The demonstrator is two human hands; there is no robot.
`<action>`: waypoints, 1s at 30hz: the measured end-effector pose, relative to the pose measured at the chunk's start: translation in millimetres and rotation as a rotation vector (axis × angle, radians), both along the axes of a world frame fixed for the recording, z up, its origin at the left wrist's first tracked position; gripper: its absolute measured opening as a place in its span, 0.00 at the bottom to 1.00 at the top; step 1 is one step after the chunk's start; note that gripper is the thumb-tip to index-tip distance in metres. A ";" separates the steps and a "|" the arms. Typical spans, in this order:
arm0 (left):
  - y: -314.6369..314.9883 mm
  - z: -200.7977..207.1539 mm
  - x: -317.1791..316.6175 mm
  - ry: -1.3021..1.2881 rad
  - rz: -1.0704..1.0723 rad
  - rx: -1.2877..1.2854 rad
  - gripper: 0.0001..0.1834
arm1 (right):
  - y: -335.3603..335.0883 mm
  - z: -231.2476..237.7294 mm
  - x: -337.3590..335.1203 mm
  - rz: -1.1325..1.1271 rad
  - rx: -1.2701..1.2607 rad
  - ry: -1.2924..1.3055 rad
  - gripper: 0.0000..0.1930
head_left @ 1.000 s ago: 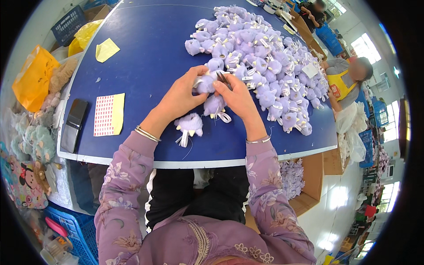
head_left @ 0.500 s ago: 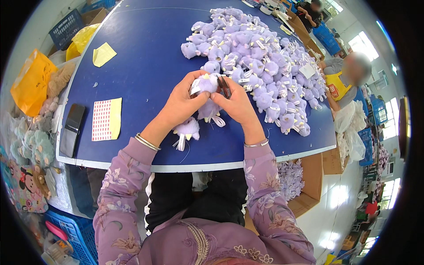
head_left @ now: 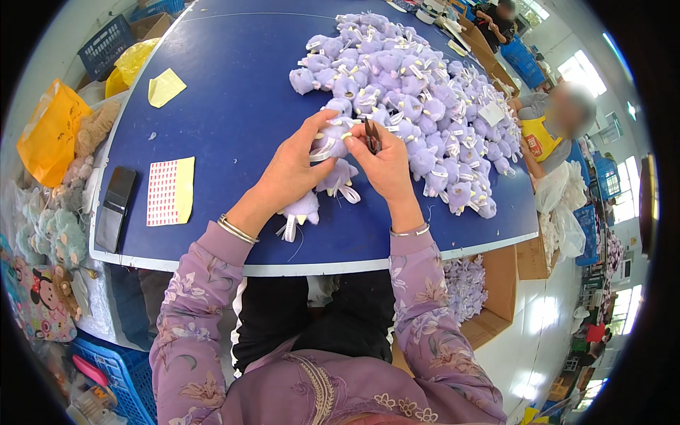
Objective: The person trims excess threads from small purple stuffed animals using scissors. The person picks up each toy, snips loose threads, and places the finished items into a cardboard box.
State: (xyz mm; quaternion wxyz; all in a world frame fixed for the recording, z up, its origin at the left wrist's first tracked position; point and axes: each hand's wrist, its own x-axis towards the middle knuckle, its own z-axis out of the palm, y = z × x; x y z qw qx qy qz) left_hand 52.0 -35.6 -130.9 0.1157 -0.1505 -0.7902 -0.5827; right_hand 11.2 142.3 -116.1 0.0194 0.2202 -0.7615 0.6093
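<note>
Over the near half of the blue table, my left hand (head_left: pixel 289 170) is closed around a small purple plush toy (head_left: pixel 337 147) with a white tag and pale yellow points. My right hand (head_left: pixel 388 170) holds dark thread snips (head_left: pixel 372 136) with the blades pointing up. Its thumb and fingertip also pinch the toy's right side. Two more purple plush toys lie just below my hands, one purple toy (head_left: pixel 337 180) and another purple toy (head_left: pixel 303 208) nearer the edge. Beyond my hands spreads a large heap of the same plush toys (head_left: pixel 425 106).
On the table's left lie a black phone (head_left: pixel 116 210), a sheet of red-marked stickers (head_left: pixel 164 191) and a yellow paper (head_left: pixel 167 88). A cardboard box (head_left: pixel 501 290) of purple pieces stands below the right edge. A person in a yellow apron (head_left: pixel 541 139) sits at the right.
The toy has been turned in my left hand, so its tag now hangs lower. My right hand has shifted slightly right, and the snips stand more upright.
</note>
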 end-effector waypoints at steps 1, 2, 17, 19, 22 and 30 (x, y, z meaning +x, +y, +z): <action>0.3 -1.3 -0.2 -0.016 -0.010 0.024 0.35 | 1.1 0.4 -0.6 0.003 0.012 -0.010 0.06; 0.7 -3.9 -0.6 -0.032 -0.021 0.048 0.34 | 1.9 0.8 -0.8 0.006 0.024 -0.019 0.06; -2.5 -2.5 -5.1 -0.260 -0.149 0.415 0.26 | -1.3 0.0 2.4 0.014 -0.061 0.008 0.06; -1.2 -0.9 -4.2 -0.240 -0.137 0.368 0.28 | -3.8 0.3 4.4 0.070 -0.053 0.037 0.08; -3.6 -8.0 -7.2 -0.260 -0.181 0.328 0.31 | -0.8 -0.9 2.4 0.117 0.068 0.088 0.12; -2.9 -6.6 -6.5 -0.246 -0.108 0.081 0.34 | 1.9 -2.4 1.6 0.085 0.209 0.156 0.09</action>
